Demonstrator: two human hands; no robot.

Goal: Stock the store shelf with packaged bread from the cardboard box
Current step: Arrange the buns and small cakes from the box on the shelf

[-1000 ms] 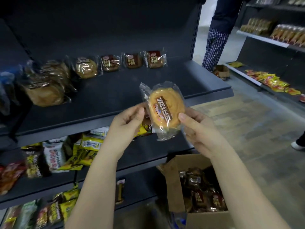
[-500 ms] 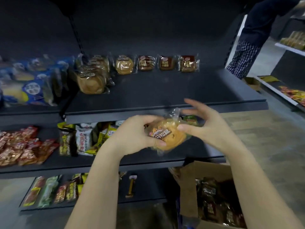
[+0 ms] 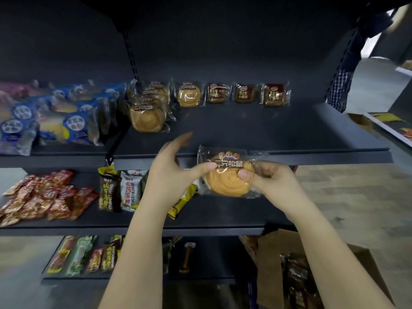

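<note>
Head view: our left hand (image 3: 171, 169) and right hand (image 3: 270, 178) pinch the bread packet (image 3: 227, 182); slick film could slip before the shelf (image 3: 267, 130).

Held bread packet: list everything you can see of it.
The bread packet is a clear glossy plastic wrapper around one round golden bun with a spiral top. White characters and three small cartoon faces run across its upper part. It is held in the air, printed face to the camera, just in front of the front edge of the upper shelf. The left hand pinches its left side and the right hand its right side, each thumb on the front.
</note>
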